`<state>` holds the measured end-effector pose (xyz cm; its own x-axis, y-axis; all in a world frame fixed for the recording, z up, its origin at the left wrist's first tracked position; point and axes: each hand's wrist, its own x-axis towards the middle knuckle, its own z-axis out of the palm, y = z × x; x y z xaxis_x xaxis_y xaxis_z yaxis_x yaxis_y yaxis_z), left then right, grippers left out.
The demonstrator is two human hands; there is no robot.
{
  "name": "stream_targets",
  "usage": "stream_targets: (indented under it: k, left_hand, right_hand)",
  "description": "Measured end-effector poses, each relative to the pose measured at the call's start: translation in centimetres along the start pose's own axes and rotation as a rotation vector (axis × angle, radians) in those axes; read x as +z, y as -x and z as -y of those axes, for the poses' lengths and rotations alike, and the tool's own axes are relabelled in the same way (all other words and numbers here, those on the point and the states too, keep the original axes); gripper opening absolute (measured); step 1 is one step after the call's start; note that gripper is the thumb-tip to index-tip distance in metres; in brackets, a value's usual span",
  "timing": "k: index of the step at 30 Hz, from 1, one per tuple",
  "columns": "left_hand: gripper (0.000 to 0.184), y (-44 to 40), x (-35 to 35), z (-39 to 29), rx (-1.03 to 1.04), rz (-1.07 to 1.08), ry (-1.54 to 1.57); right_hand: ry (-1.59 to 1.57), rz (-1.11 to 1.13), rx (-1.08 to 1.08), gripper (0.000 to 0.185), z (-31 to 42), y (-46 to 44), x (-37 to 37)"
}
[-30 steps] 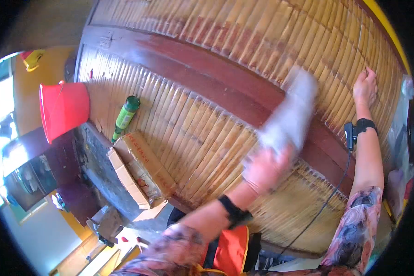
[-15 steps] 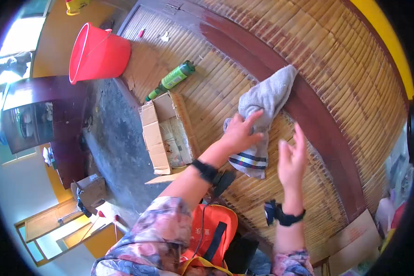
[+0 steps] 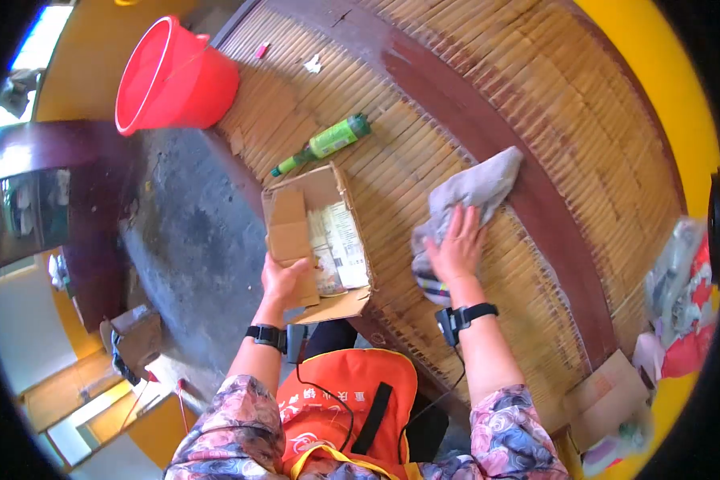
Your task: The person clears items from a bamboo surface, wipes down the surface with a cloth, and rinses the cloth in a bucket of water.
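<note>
My left hand is at the near left side of an open cardboard box, closed on its side flap, which folds in over the opening. White printed papers or packets lie inside; the flap hides part of them. My right hand rests flat, fingers spread, on a crumpled grey towel with a striped end. The towel lies on the bamboo-slat surface. Beyond the box, a green bottle with a green label lies on its side.
A red bucket stands at the far left edge of the slats. A small red object and a white scrap lie near it. A dark red wooden beam crosses the slats. Plastic bags and cardboard sit at right.
My left hand has moved from the towel to the box, and its flap has swung inward. My right hand has come down onto the towel, which is now more bunched up.
</note>
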<state>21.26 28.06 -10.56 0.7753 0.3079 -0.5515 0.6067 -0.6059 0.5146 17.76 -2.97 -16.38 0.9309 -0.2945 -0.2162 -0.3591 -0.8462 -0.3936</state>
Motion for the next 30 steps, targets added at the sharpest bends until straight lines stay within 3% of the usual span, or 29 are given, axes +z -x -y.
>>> stream_targets:
  k: [1,2,4,5,6,7,8,9,10,11,12,15,17,18,20,22,24,26,28,29,30]
  left_hand:
    - [0.049,-0.4,-0.3,1.4,0.033,-0.001,0.146]
    - [0.044,-0.9,-0.5,2.2,0.066,0.022,0.29]
    - [0.037,1.3,-1.9,-1.3,0.093,0.137,0.324]
    - [0.033,1.5,-1.7,-0.4,0.125,0.1,0.346]
    - [0.032,1.9,-1.2,-0.7,0.141,0.156,0.4]
    - [0.037,2.7,-1.3,-1.7,0.132,0.297,0.371]
    - [0.043,2.0,-1.1,1.2,0.172,0.19,0.469]
    - [0.045,2.1,-1.4,2.0,0.207,0.209,0.39]
    - [0.048,2.2,-1.7,2.0,0.248,0.216,0.315]
    - [0.048,2.9,-1.8,1.5,0.261,0.177,0.277]
    - [0.049,3.6,-2.0,1.1,0.272,0.129,0.235]
    - [0.049,5.4,-3.0,0.1,0.353,0.148,0.005]
    - [0.05,9.7,-1.0,-3.4,0.412,0.211,-0.022]
    - [0.05,11.8,0.0,-5.0,0.44,0.277,0.019]
    - [0.049,14.3,3.6,-6.8,0.566,0.315,-0.104]
    - [0.047,19.0,9.4,-11.6,0.666,0.45,-0.169]
    - [0.048,21.8,16.4,-15.8,0.856,0.642,-0.22]
    - [0.048,25.6,23.3,-20.5,0.92,0.716,-0.484]
    - [0.047,26.3,31.9,-22.1,1.2,0.928,-0.326]
    - [0.045,26.1,36.0,-22.8,1.343,1.058,-0.2]
    - [0.042,28.1,38.2,-25.0,1.071,1.244,-0.187]
  right_hand:
    - [0.077,0.134,0.035,0.087,1.5,1.0,-1.3]
    - [0.054,0.098,-0.02,0.078,3.3,2.2,-2.9]
    - [-0.275,0.014,-0.156,0.048,6.4,3.9,-5.1]
    - [-0.454,-0.047,-0.225,0.05,6.9,5.2,-3.1]
    - [-0.718,0.224,-0.004,0.052,7.7,6.4,-1.8]
    - [-0.971,0.241,0.199,0.054,7.8,7.7,1.3]
    - [-1.382,0.428,0.185,0.057,7.0,7.6,5.4]
    - [-1.537,0.506,0.238,0.057,7.1,8.2,7.5]
    - [-1.576,0.465,0.193,0.056,7.5,8.8,8.4]
    - [-1.462,0.55,0.239,0.052,7.1,9.1,4.1]
    - [-1.411,0.501,0.193,0.048,7.3,9.9,6.9]
    - [-1.203,0.542,0.324,0.045,6.4,13.0,0.8]
    - [-1.158,0.207,0.321,0.043,4.4,16.0,-0.8]
    - [-1.161,0.188,0.321,0.043,2.5,17.2,-2.1]
    - [-1.288,0.151,0.576,0.039,-1.8,19.8,-4.9]
    - [-1.382,-0.135,0.571,0.038,-5.2,22.3,-6.8]
    - [-1.323,-0.26,0.785,0.034,-11.7,25.4,-11.2]
    - [-1.32,-0.523,0.862,0.03,-16.5,26.3,-12.2]
    - [-1.823,-0.844,0.816,0.026,-20.1,26.5,-15.4]
    - [-1.765,-0.969,0.752,0.027,-22.7,26.2,-14.7]
    - [-1.734,-1.026,0.753,0.027,-25.3,25.8,-13.4]
